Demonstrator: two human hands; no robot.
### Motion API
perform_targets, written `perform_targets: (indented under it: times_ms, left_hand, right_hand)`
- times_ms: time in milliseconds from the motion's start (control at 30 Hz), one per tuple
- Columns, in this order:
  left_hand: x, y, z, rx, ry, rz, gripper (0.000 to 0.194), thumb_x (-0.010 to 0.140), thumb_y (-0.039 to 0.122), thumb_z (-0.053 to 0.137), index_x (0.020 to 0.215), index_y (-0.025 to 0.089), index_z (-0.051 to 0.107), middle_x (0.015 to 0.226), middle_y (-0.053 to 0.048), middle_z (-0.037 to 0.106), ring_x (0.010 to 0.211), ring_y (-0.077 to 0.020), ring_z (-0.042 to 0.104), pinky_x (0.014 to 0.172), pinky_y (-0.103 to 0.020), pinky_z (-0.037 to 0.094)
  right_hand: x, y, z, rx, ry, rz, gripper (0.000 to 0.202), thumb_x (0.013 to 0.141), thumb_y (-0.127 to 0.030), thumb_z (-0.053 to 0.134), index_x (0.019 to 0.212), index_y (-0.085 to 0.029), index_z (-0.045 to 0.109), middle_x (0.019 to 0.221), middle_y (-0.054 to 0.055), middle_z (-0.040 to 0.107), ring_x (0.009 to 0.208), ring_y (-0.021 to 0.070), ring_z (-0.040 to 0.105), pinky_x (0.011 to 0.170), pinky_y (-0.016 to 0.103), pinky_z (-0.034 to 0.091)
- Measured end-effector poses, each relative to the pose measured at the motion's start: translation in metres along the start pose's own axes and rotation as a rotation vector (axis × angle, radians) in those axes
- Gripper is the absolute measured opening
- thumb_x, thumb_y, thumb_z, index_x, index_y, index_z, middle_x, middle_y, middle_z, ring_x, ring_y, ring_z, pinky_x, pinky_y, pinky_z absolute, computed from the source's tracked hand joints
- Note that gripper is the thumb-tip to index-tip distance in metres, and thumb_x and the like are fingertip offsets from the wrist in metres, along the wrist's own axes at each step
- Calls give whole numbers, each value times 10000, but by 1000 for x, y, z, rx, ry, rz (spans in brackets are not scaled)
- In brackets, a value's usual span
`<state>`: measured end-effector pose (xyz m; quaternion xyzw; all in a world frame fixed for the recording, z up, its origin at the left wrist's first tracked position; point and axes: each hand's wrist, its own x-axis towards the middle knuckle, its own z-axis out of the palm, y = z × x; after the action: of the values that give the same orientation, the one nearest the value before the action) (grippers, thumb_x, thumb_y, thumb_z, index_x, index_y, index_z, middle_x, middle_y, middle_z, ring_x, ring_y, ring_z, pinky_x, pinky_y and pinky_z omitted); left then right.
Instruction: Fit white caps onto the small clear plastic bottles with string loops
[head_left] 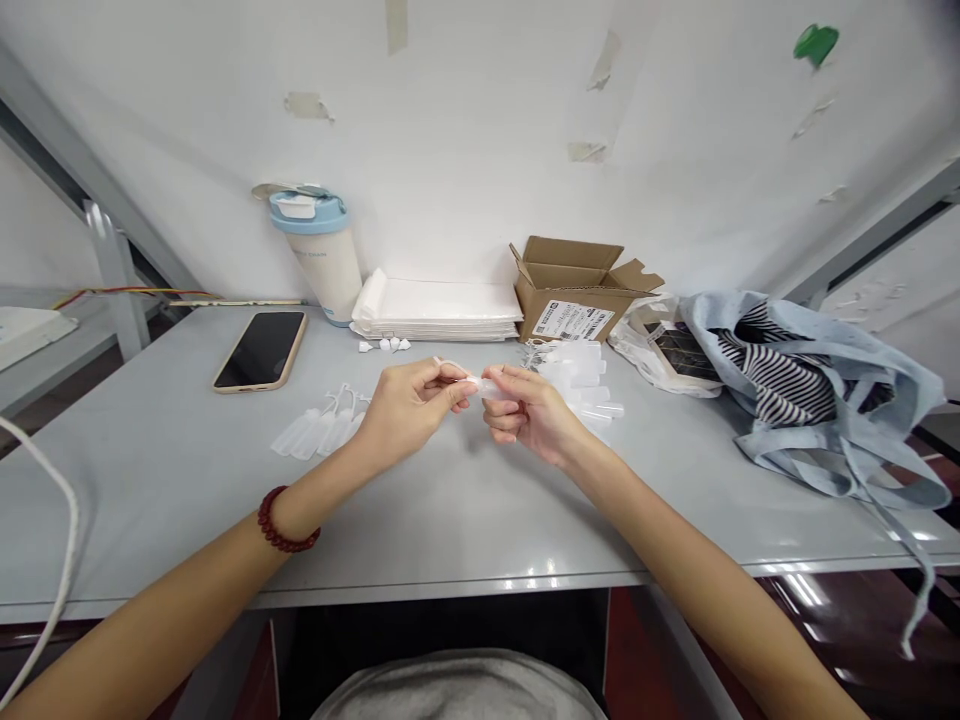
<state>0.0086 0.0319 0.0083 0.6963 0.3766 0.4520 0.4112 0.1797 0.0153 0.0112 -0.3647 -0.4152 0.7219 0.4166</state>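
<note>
Above the middle of the desk, my left hand [412,402] pinches a small white cap with a pale loop, mostly hidden by the fingers. My right hand [531,412] is closed round a short translucent plastic tube [491,391]. Cap and tube meet between my fingertips; I cannot tell how far one sits in the other. Left of my left hand lie several translucent tubes with white cord loops [315,430]. Behind my right hand is a pile of loose translucent tubes [583,368]. A few small white caps with wire loops [385,345] rest farther back.
At the back stand a cream tumbler with a blue lid [322,255], a stack of white packets [450,310] and an open cardboard box [574,305]. A phone [260,350] lies left. On the right are a plastic bag [645,345] and a blue cloth bag [817,400].
</note>
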Motion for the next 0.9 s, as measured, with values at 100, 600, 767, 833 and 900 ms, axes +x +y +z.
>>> perform_targets:
  times_ms: [100,600,767,833,900]
  left_hand:
    - [2,1,-3,20,-41,-32,216,785,362,657,808,147,665,770,-36,686,652,-148,643,659,-269,531]
    - [4,1,-9,-152,-362,-211,392,865,455,539,672,129,641,602,-22,605,521,-132,590,558,-264,482]
    - [-5,7,0,28,-298,-143,413,871,415,493,578,149,610,500,-9,549,455,-116,514,477,-241,401]
    - [-9,9,3,174,-269,4,413,871,374,471,526,165,560,482,-3,513,450,-108,460,468,-244,353]
    - [-11,10,6,319,-233,178,417,855,335,458,468,181,468,463,5,453,454,-105,387,481,-261,310]
  right_hand:
    - [0,1,0,-23,20,-39,298,802,-400,615,743,-217,387,518,-114,223,419,43,165,417,192,253]
    - [-2,2,-3,-384,46,-324,229,863,-414,528,803,-197,488,490,-86,372,452,65,314,451,197,268]
    - [-2,0,-1,-239,17,-114,263,860,-409,495,713,-192,475,380,-117,248,372,46,155,383,185,195]
    - [-3,-1,2,-191,24,-5,262,854,-373,479,666,-193,455,367,-116,228,362,45,134,363,180,170]
    - [-3,-2,4,-161,17,115,243,841,-338,468,647,-192,452,365,-117,211,356,44,114,349,175,153]
